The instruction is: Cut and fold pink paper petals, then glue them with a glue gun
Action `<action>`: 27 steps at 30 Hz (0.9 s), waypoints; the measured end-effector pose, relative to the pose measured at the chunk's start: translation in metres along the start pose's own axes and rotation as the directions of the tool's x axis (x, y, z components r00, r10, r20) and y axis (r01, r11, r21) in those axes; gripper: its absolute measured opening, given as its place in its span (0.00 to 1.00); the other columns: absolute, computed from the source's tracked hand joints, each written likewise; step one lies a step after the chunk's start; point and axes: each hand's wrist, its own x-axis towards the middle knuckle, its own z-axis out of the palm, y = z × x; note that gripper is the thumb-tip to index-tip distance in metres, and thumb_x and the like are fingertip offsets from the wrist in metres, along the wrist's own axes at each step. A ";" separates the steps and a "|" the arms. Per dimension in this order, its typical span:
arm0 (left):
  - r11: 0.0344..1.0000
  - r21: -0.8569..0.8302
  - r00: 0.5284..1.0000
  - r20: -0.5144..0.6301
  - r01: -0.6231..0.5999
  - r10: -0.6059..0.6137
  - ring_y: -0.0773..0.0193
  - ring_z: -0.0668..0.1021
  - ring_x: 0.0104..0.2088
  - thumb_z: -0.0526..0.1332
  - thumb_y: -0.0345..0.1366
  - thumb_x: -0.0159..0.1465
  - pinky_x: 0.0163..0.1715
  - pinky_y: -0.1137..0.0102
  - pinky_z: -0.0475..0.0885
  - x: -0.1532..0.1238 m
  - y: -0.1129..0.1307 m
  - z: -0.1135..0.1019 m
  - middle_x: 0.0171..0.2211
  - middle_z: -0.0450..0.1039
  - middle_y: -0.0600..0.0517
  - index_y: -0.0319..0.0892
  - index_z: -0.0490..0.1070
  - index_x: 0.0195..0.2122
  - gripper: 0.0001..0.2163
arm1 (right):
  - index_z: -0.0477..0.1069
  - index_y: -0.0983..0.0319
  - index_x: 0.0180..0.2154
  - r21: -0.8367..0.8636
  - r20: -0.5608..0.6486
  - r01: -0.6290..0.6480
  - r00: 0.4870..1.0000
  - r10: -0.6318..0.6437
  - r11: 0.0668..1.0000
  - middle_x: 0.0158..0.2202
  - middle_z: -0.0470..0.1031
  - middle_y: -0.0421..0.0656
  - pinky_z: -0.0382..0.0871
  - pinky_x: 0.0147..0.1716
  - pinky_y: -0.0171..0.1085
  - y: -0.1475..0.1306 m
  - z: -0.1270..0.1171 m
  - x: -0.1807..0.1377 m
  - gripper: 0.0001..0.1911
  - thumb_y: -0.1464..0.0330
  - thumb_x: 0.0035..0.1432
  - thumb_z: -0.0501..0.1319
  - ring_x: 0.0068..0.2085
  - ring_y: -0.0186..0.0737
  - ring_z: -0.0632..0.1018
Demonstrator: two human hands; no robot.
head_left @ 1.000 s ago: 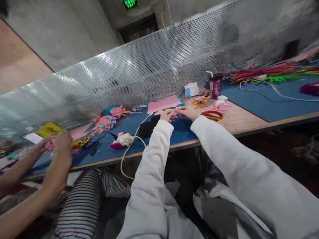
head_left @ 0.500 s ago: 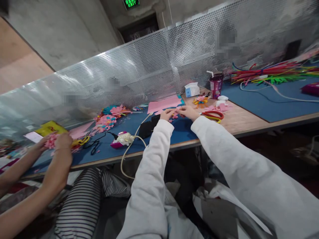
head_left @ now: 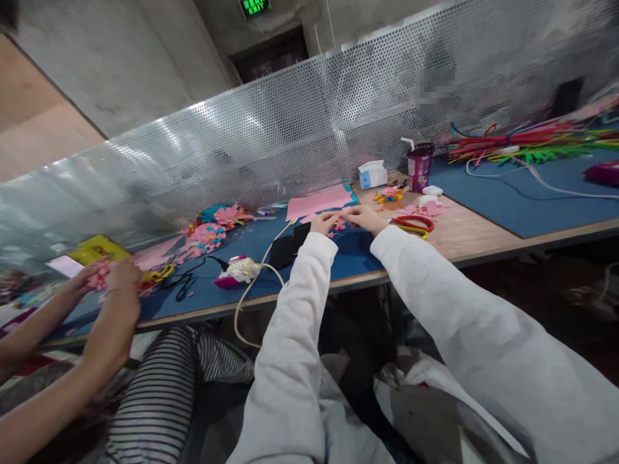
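My left hand (head_left: 323, 223) and my right hand (head_left: 365, 218) meet over the blue mat (head_left: 309, 254), both in white sleeves. Their fingers pinch a small pink paper piece (head_left: 340, 223) held between them. A pink paper sheet (head_left: 316, 202) lies just behind my hands. Red and yellow scissors (head_left: 411, 224) rest on the wooden table (head_left: 464, 235) right of my right hand. A black phone (head_left: 286, 248) lies left of my left hand.
A co-worker's hands (head_left: 109, 277) at the left hold a pink paper flower. Paper flowers (head_left: 210, 232), a glue gun with cord (head_left: 236, 269), a tissue box (head_left: 371, 174), a purple cup (head_left: 418, 165) and coloured pipe cleaners (head_left: 527, 143) lie along the perforated metal screen (head_left: 290, 135).
My hands stay together on the pink piece, with only slight finger shifts. The co-worker's hands have moved a little nearer the table edge.
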 end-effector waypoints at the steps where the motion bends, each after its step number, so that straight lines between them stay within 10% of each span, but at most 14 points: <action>1: 1.000 0.003 1.000 -0.002 -0.002 0.002 0.70 0.73 0.25 0.68 0.37 0.46 0.29 0.73 0.69 0.000 0.000 0.000 0.24 0.75 0.51 0.39 0.78 0.27 0.09 | 0.64 0.63 0.20 0.004 0.002 -0.005 1.000 0.005 1.000 0.13 0.63 0.34 0.56 0.18 0.31 0.000 0.000 0.000 0.18 0.60 0.48 0.67 0.16 0.27 0.63; 27: 0.997 -0.074 0.998 -0.057 -0.038 0.034 0.65 0.76 0.31 0.70 0.42 0.42 0.35 0.70 0.72 0.011 -0.009 -0.006 0.28 0.77 0.50 0.39 0.78 0.29 0.15 | 0.68 0.65 0.26 0.274 -0.032 -0.064 0.997 0.076 0.960 0.22 0.73 0.39 0.61 0.16 0.28 0.005 0.013 -0.002 0.16 0.60 0.45 0.69 0.21 0.29 0.69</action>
